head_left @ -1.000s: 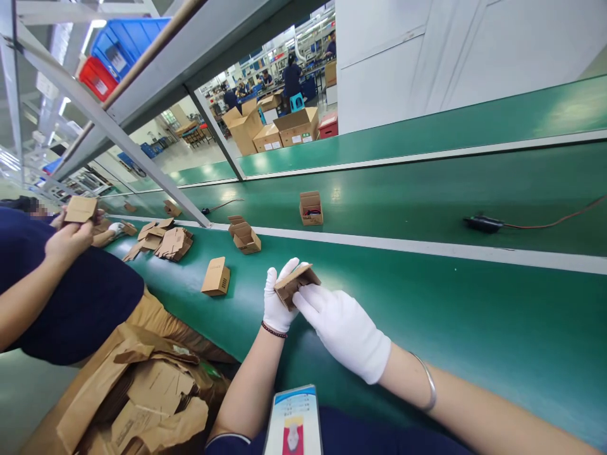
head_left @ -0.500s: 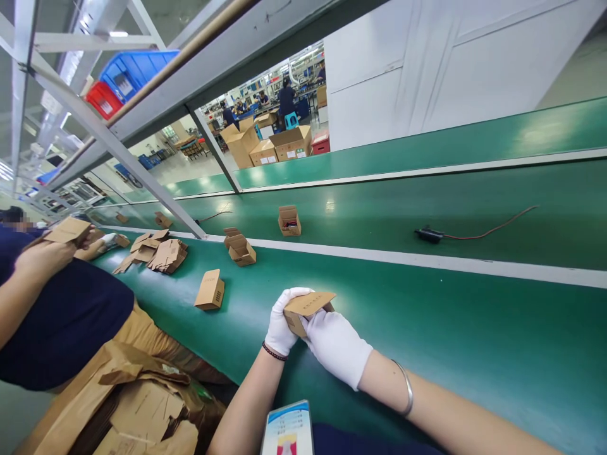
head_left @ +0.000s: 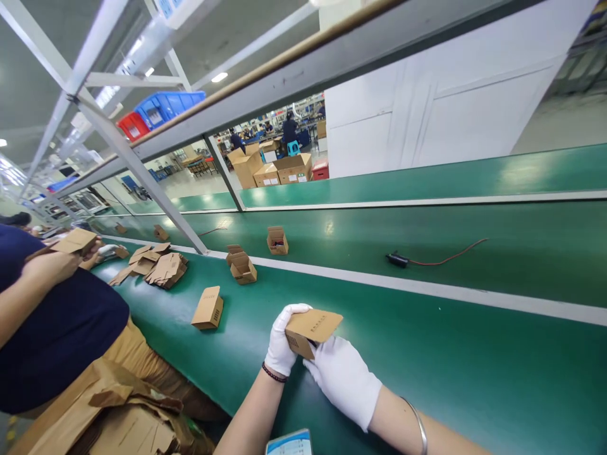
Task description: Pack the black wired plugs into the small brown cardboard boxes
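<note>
Both of my white-gloved hands grip one small brown cardboard box (head_left: 313,328) just above the near green bench surface (head_left: 427,366). My left hand (head_left: 282,344) clasps its left end, thumb on top. From below and to the right, my right hand (head_left: 344,379) supports it. The box's printed flat face points up. A closed small box (head_left: 207,308) lies on the bench to the left of my hands.
Two open small boxes (head_left: 241,265) sit by the white strip, another open box (head_left: 277,241) and a black part with a red wire (head_left: 398,259) on the belt beyond. Flat carton blanks (head_left: 164,268) are piled left. A co-worker's hands (head_left: 71,253) hold a box; brown paper bag (head_left: 109,417) below.
The view has tilted upward. My hands turned the folded carton so it now forms a box with its flat face up, held a little lower in the frame.
</note>
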A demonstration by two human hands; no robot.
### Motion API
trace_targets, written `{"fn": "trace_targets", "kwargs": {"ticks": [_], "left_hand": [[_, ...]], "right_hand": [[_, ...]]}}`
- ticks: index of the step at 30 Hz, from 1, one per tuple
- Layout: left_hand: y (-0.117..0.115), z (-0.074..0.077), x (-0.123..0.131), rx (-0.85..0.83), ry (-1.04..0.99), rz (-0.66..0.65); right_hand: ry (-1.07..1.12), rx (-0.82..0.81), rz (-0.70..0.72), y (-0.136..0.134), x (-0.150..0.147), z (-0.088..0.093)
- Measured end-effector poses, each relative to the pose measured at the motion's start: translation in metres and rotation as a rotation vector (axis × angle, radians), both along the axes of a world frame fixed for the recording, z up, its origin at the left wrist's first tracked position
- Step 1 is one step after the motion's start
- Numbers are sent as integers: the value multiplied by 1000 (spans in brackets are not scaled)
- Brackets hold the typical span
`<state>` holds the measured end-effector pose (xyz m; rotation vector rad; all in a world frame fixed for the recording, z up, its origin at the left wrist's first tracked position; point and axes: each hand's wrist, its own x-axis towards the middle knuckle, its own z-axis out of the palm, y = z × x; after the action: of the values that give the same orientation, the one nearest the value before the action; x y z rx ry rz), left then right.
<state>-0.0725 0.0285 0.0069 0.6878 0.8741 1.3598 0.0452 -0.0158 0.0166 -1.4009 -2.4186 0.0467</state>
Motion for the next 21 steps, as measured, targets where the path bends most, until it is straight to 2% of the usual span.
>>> {"fn": "trace_targets", "kwargs": {"ticks": [5, 8, 10, 13, 15, 17, 20, 21], "left_hand": [[-1, -5, 1, 71, -9, -34], [-3, -7, 5, 31, -44, -43], [-4, -9, 9, -34, -121, -59], [-5, -10, 15, -131, -216, -88], [-5, -10, 17, -136, -102, -96], [-6, -11, 15, -86, 91, -106], [-4, -18, 13, 33, 347, -141], [-2, -23, 13, 98, 501, -134]], "right_hand": [[121, 75, 37, 9, 1, -11], [68, 60, 71, 11, 1, -16], [-21, 18, 51, 12, 2, -13], [-142, -77, 39, 15, 8, 4], [-184, -148, 24, 23, 17, 17], [-200, -195, -70, 31, 27, 25], [-198, -205, -196, 34, 33, 25], [-196, -202, -204, 33, 30, 24]]}}
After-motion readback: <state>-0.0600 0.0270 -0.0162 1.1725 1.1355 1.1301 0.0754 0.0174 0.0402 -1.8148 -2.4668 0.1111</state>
